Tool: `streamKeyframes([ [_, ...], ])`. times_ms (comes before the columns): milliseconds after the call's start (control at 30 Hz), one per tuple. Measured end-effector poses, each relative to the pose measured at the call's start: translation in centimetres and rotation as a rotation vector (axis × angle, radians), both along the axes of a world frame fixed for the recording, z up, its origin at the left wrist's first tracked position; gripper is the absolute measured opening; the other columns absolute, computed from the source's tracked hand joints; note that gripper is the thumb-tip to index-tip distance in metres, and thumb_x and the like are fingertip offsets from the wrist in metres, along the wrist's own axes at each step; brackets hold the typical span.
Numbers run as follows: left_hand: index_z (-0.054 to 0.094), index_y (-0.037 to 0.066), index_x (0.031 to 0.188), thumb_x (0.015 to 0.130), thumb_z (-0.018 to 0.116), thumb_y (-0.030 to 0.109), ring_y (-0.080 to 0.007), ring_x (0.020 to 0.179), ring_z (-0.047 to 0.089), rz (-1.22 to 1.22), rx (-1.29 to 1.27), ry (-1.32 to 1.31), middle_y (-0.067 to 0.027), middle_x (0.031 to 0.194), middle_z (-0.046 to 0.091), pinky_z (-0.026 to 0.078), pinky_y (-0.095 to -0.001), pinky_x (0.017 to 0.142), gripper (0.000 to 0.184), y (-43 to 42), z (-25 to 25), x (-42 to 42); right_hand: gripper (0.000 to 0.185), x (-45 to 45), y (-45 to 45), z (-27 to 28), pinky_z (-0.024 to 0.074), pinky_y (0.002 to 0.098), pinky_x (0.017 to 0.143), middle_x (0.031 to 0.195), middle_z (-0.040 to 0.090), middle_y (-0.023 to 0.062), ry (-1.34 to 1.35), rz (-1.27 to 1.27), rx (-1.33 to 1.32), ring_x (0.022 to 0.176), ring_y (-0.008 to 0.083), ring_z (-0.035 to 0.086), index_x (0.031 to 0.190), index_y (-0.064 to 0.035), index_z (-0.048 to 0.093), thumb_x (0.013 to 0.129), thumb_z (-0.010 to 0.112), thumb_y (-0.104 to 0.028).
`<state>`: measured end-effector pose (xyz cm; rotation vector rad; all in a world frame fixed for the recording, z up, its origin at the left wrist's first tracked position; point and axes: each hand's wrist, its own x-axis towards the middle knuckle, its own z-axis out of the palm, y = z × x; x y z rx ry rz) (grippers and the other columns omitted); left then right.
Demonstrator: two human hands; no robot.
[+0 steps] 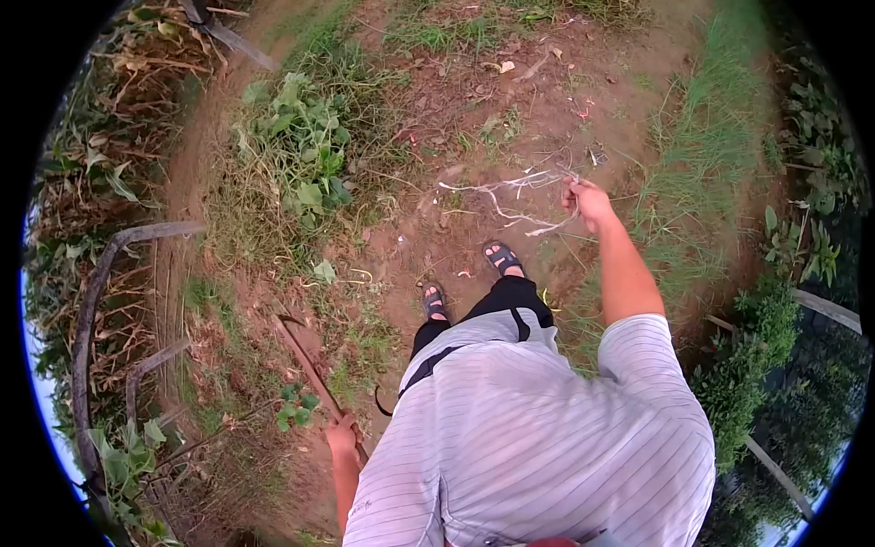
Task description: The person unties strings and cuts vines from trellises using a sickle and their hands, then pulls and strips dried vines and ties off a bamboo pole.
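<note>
Off to the left, my left hand is closed around the wooden handle of a long tool. A small dark curved piece shows at its far end; whether it is a hoe or a sickle I cannot tell. My right hand reaches out ahead, fingers pinched on frayed whitish string. Loose strands of it hang and spread leftward over the bare soil. Below are my feet in dark sandals, standing on the dirt.
A heap of pulled green plants lies ahead on the left. Grass borders the path on the right. Curved grey poles and dry stalks stand at left, with a leafy shrub at right. Small litter dots the soil.
</note>
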<state>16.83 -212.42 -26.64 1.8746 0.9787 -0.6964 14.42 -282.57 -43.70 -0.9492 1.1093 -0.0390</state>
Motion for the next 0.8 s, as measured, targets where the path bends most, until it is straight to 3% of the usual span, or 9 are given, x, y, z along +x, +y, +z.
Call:
streamKeyframes([
  [67, 0.059, 0.004, 0.097, 0.085, 0.057, 0.004, -0.0122, 0.041, 0.042, 0.072, 0.069, 0.056, -0.0009, 0.06, 0.047, 0.034, -0.029, 0.037, 0.013, -3.1, 1.8, -4.4, 0.057, -3.7, -6.5, -7.3, 0.0525, 0.0421, 0.088, 0.117, 0.067, 0.0185, 0.509, -0.009, -0.662, 0.105, 0.0303, 0.067, 0.137, 0.0001, 0.051, 0.091, 0.06, -0.033],
  [100, 0.06, 0.005, 0.096, 0.085, 0.057, 0.005, -0.0119, 0.042, 0.042, 0.109, 0.13, 0.093, -0.0005, 0.06, 0.047, 0.034, -0.0292, 0.038, 0.012, -4.4, 2.7, -6.5, 0.051, -5.7, -9.7, -7.3, 0.0445, 0.0445, 0.103, 0.131, 0.06, 0.0232, 0.909, 0.572, -0.781, 0.122, 0.0381, 0.057, 0.129, 0.0008, 0.059, 0.092, 0.053, -0.034],
  [267, 0.063, 0.002, 0.089, 0.084, 0.063, 0.009, -0.0117, 0.053, 0.049, 0.079, 0.233, 0.139, -0.0015, 0.067, 0.056, 0.04, -0.0293, 0.049, 0.009, -2.3, -1.6, -20.1, 0.037, -11.5, -7.2, -11.2, 0.0531, 0.0446, 0.091, 0.119, 0.066, 0.023, 0.912, 1.113, -0.657, 0.112, 0.0332, 0.065, 0.11, -0.0008, 0.07, 0.09, 0.049, -0.023],
  [367, 0.065, 0.0, 0.086, 0.082, 0.066, 0.011, -0.0121, 0.06, 0.054, 0.156, 0.182, 0.143, -0.0027, 0.073, 0.061, 0.043, -0.0298, 0.056, 0.012, -4.5, -2.2, -24.0, 0.037, -8.5, 0.8, -9.9, 0.0539, 0.0433, 0.088, 0.114, 0.068, 0.0224, 0.711, 1.867, -0.708, 0.106, 0.0343, 0.067, 0.108, 0.0, 0.071, 0.089, 0.047, -0.021],
  [433, 0.064, 0.002, 0.085, 0.083, 0.066, 0.012, -0.0109, 0.058, 0.052, 0.042, 0.255, 0.235, -0.002, 0.071, 0.06, 0.041, -0.0293, 0.054, 0.01, -10.4, 1.5, -21.9, 0.039, -6.4, 6.2, -9.8, 0.0502, 0.0448, 0.096, 0.116, 0.067, 0.0219, 0.607, 1.738, -0.713, 0.109, 0.0354, 0.065, 0.11, -0.0031, 0.071, 0.091, 0.045, -0.025],
  [533, 0.062, 0.004, 0.092, 0.086, 0.064, 0.008, -0.0113, 0.045, 0.045, 0.392, 0.085, 0.225, -0.0002, 0.06, 0.051, 0.032, -0.028, 0.039, 0.008, -14.7, 3.6, -21.5, 0.045, -0.8, 11.4, -7.4, 0.0532, 0.0399, 0.088, 0.112, 0.07, 0.0183, 0.372, 1.504, -0.446, 0.1, 0.0298, 0.068, 0.116, 0.0023, 0.065, 0.094, 0.052, -0.034],
  [600, 0.064, 0.001, 0.091, 0.085, 0.067, 0.015, -0.013, 0.046, 0.049, 0.475, 0.04, 0.171, -0.0025, 0.063, 0.055, 0.037, -0.0312, 0.041, 0.016, -12.2, -1.0, -27.6, 0.037, 3.5, 12.7, -10.4, 0.0489, 0.0294, 0.056, 0.089, 0.069, 0.0096, 0.203, 1.272, -0.11, 0.068, 0.0149, 0.064, 0.124, -0.0013, 0.06, 0.094, 0.06, -0.023],
  [733, 0.065, 0.002, 0.086, 0.084, 0.066, 0.013, -0.0114, 0.043, 0.046, 0.615, 0.032, 0.068, -0.0027, 0.063, 0.054, 0.033, -0.0293, 0.039, 0.011, -12.6, -2.7, -32.2, 0.025, 11.7, 12.2, -9.1, 0.051, 0.0318, 0.057, 0.084, 0.067, 0.0069, 0.116, 1.348, -0.424, 0.063, 0.0161, 0.061, 0.106, 0.0002, 0.066, 0.092, 0.059, -0.02],
  [800, 0.066, 0.001, 0.089, 0.084, 0.067, 0.013, -0.0119, 0.043, 0.046, 0.681, 0.02, 0.019, -0.0031, 0.063, 0.055, 0.033, -0.0299, 0.039, 0.013, -12.0, -2.7, -33.5, 0.027, 16.4, 9.0, -18.2, 0.0552, 0.0418, 0.073, 0.099, 0.073, 0.0156, 0.126, 1.56, -0.85, 0.086, 0.0304, 0.071, 0.1, -0.0017, 0.071, 0.09, 0.06, -0.025],
])
